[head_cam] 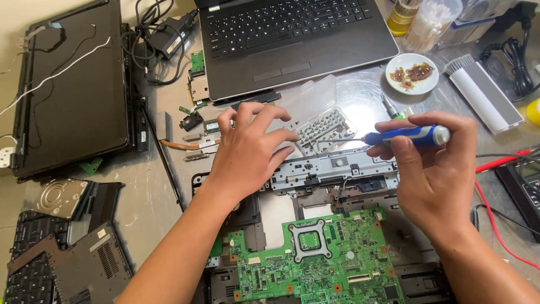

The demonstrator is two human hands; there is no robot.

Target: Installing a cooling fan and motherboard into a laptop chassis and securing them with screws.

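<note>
My right hand [430, 169] grips a blue and white screwdriver [413, 135], held level with its thin shaft pointing left toward a clear plastic bit case [323, 126]. My left hand [250, 149] hovers with fingers spread just left of that open case, fingertips near its bits; it holds nothing that I can see. Below both hands lies an opened laptop base with a green motherboard [315, 262] and a grey metal frame [332, 169].
An open dark laptop [292, 39] stands at the back. A detached screen panel [70, 84] lies left, a hard drive [59, 197] and a keyboard [28, 264] lower left. A small white dish [412, 73], brush, jars, cables and red leads [498, 163] crowd the right.
</note>
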